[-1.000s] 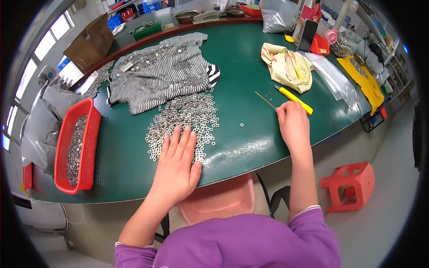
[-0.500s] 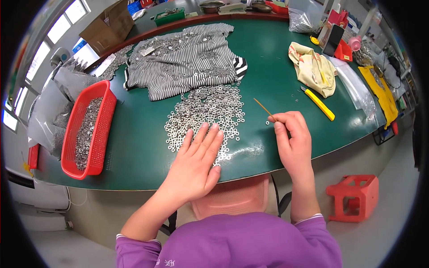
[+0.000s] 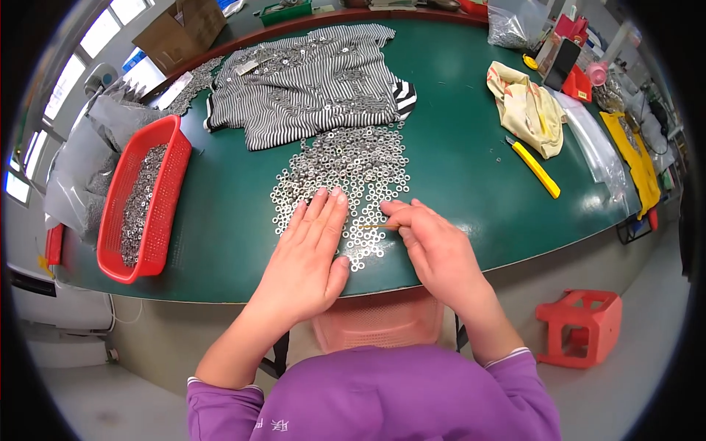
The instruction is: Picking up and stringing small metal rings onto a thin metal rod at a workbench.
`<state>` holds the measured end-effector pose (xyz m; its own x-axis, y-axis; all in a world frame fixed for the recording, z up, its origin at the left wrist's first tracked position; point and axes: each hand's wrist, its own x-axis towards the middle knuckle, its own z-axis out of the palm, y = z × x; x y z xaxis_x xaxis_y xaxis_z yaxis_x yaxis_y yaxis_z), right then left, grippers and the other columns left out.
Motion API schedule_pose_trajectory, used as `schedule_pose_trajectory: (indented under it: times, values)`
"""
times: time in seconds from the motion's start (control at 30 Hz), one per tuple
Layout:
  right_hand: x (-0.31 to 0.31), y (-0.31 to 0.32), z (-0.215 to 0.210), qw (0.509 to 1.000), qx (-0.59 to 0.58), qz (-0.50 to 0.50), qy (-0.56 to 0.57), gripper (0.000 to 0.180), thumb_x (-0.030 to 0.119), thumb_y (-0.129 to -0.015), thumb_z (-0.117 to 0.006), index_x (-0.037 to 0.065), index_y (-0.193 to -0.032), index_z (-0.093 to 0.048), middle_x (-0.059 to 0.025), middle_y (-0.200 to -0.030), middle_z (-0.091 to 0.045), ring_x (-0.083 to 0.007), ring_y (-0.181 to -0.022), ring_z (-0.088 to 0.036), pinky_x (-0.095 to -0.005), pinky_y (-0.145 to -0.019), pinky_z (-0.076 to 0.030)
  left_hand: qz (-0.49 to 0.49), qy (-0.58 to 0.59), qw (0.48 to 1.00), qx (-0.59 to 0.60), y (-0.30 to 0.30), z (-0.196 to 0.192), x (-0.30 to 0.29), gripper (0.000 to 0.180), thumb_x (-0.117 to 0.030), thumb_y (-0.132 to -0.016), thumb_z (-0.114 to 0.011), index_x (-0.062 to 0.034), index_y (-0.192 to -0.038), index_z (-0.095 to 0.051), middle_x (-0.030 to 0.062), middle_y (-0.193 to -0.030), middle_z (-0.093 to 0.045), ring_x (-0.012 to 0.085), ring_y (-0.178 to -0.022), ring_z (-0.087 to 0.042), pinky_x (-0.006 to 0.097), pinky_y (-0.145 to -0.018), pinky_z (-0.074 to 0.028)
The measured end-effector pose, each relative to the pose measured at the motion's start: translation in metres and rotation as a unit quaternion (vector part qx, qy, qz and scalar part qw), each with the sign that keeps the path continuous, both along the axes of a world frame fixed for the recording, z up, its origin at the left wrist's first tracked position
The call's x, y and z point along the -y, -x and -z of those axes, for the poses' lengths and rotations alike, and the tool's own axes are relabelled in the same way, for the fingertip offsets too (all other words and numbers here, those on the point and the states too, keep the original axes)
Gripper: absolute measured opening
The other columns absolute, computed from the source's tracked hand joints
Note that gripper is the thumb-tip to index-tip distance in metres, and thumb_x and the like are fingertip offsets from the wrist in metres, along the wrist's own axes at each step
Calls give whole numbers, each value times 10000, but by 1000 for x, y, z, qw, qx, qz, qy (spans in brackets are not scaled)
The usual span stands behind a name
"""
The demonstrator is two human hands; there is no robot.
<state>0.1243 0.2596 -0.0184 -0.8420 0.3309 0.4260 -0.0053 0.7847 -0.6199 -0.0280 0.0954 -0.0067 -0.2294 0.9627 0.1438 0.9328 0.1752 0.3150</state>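
Pinching thin stick (image 3: 381,226) in R hand (image 3: 434,246) at loose metal washers (image 3: 360,158) on green tabletop (image 3: 220,220); holding L hand (image 3: 309,257) flat by same pile, w/ fingers extended, nothing visibly gripped. Can't tell qty done; seemingly w/ lots left, incl. on striped shirt (image 3: 276,132) & in red basket (image 3: 171,198).

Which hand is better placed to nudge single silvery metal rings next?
Probably the right hand: its fingers pinch a thin brown stick reaching over the small silvery metal rings. The left hand lies palm-down at their near-left edge, with no tool visible.
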Motion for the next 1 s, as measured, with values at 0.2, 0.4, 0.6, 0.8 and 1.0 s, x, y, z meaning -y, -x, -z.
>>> schedule_pose_trajectory:
  times: [0.2, 0.4, 0.6, 0.8, 1.0]
  values:
    - [-14, -14, 1, 985, -83, 100, 110, 125, 36, -969, -527, 29, -1056, -616, -105, -1020, -708, -260, -940, -681, -339, -814, -539, 0, -33, 999, 32, -1, 1, 14, 779, -149, -861, -511, 48, -1529, -163, 233, -1558, -293, 358, -1460, -273, 493, -1202, -168]
    - [-28, -37, -1, 967, -89, 168, 170, 128, 14, -980, -521, -7, -1046, -628, -101, -933, -704, -181, -853, -689, -279, -762, -539, -23, -57, 997, 44, -1, 5, 24, 824, -132, -841, -518, 48, -1536, -113, 231, -1567, -277, 371, -1447, -296, 510, -1195, -176]
    - [-29, -30, 6, 982, -80, 159, 61, 127, -3, -925, -584, 17, -1025, -660, -88, -934, -678, -173, -827, -645, -281, -701, -511, 9, -63, 994, 91, 0, 1, 9, 866, -124, -850, -530, 3, -1554, -41, 234, -1594, -201, 386, -1466, -245, 502, -1203, -153]
    - [-30, -36, 6, 971, -89, 212, 68, 203, -31, -877, -628, 61, -1038, -711, -58, -930, -567, -152, -794, -586, -266, -670, -479, -101, -43, 993, 48, 2, -3, 36, 1057, -335, -843, -707, 28, -1548, -9, 238, -1617, -87, 406, -1504, -68, 529, -1202, -58]
    - [-24, -31, -2, 969, -83, 202, 115, 199, -27, -861, -644, 53, -1029, -715, -70, -941, -602, -156, -812, -591, -271, -676, -479, -191, 25, 981, -33, -18, 5, 65, 799, -276, -913, -602, 106, -1494, -208, 308, -1574, -159, 475, -1475, -116, 578, -1182, -100]
